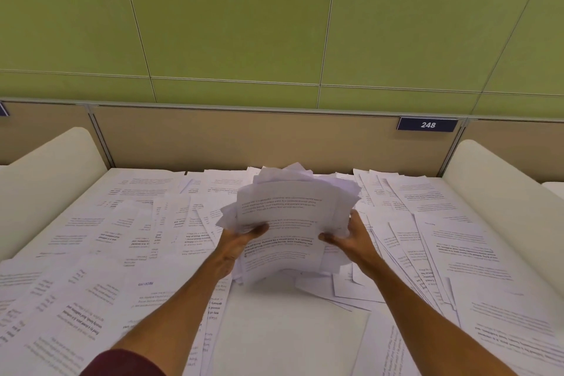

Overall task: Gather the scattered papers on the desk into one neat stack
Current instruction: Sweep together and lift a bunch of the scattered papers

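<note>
Papers (106, 253) printed with blocks of text lie scattered over almost the whole desk (290, 330), overlapping at many angles; a loose bundle (293, 223) of them is held in both hands, below and to the left of the number plate (428, 124) that reads 248; its sheets are uneven, with corners sticking out at the top and left, and whether its bowed lower edge touches the desk cannot be told. The left hand (241, 241) grips the bundle's left edge, thumb curled over the front sheet, the other fingers hidden behind; the right hand (351, 238) grips the edge nearer the number plate, thumb on the front sheet, fingers wrapped round the back. Both forearms reach in from the bottom of the view; a maroon sleeve (122, 363) shows on the left arm, far below and left of the number plate. A bare white patch of desk lies farther from the number plate than the hands; fanned sheets run down the side directly beneath the number plate; more sheets cover the side farthest from it. The number plate is fixed at the top of a tan partition (244, 137) along the desk's far edge; a green panelled wall (244, 24) rises above it; a cream side divider (494, 180) stands just below and right of the number plate; another (55, 168) stands far to its left.
</note>
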Demonstrator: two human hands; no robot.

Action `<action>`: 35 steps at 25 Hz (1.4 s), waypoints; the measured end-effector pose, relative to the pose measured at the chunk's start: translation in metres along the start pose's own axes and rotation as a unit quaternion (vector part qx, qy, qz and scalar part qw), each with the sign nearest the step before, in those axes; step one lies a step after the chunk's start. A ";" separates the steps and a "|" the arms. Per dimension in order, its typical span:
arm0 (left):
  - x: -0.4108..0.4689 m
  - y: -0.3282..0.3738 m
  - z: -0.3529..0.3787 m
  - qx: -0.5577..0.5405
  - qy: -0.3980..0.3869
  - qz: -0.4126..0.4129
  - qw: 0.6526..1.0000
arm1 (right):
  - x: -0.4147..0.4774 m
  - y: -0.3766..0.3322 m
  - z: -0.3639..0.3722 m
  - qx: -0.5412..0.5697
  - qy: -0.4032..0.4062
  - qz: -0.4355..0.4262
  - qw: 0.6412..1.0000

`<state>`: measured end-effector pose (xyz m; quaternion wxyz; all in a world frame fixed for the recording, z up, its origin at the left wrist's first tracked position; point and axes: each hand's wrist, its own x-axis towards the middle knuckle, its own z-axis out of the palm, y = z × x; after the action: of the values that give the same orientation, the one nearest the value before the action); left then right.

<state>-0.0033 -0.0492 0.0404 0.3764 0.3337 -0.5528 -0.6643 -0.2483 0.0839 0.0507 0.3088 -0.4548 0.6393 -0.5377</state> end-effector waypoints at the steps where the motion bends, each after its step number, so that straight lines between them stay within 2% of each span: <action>1: 0.001 0.000 0.002 -0.007 -0.001 0.007 1.000 | 0.001 -0.006 0.002 0.007 0.032 -0.010 0.999; 4: 0.005 0.001 0.001 -0.033 -0.006 0.007 0.999 | 0.007 -0.015 0.002 -0.022 0.078 -0.006 0.997; 8: 0.003 -0.003 -0.003 -0.041 -0.021 -0.017 0.999 | 0.001 0.005 -0.001 -0.150 0.027 0.073 0.986; 10: 0.003 -0.005 -0.004 -0.032 -0.027 -0.021 0.999 | -0.006 0.016 -0.002 -0.112 0.023 0.090 0.989; 13: 0.003 -0.005 -0.008 -0.034 -0.023 -0.026 0.999 | -0.011 0.017 -0.005 0.063 0.023 0.088 0.994; 15: 0.004 -0.005 -0.010 -0.046 -0.022 -0.036 0.998 | -0.012 0.016 -0.006 0.125 0.014 0.107 0.986; 16: 0.003 -0.006 -0.011 -0.053 -0.027 -0.041 0.997 | -0.013 0.016 -0.006 0.114 0.004 0.120 0.986; 18: 0.004 -0.008 -0.013 -0.063 -0.047 -0.046 0.996 | -0.015 0.016 -0.003 0.015 -0.041 0.132 0.990; 20: 0.006 -0.010 -0.014 -0.063 -0.071 -0.044 0.995 | -0.018 0.016 0.003 -0.036 -0.076 0.109 0.990; 23: 0.008 -0.010 -0.019 -0.063 -0.094 -0.033 0.993 | -0.013 0.008 0.012 0.038 -0.031 0.036 0.998; 26: 0.008 -0.005 -0.022 -0.042 -0.101 -0.014 0.994 | -0.001 0.004 0.016 0.115 0.048 0.038 0.991; 28: 0.009 0.000 -0.021 -0.025 -0.108 -0.003 0.994 | 0.005 0.003 0.018 0.092 0.027 0.028 0.995; 31: 0.011 0.006 -0.020 -0.048 -0.170 -0.006 0.984 | 0.006 0.004 0.026 0.098 -0.045 -0.012 0.994; 33: 0.010 0.011 -0.022 -0.052 -0.201 -0.022 0.978 | 0.005 0.004 0.031 0.131 -0.021 -0.016 0.991; 35: 0.011 0.013 -0.026 -0.060 -0.190 -0.044 0.979 | 0.005 0.001 0.032 0.120 0.013 -0.005 0.993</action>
<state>0.0153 -0.0731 0.0484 0.2548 0.2020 -0.5580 -0.7635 -0.2222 0.0663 0.0425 0.3502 -0.4104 0.5717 -0.6181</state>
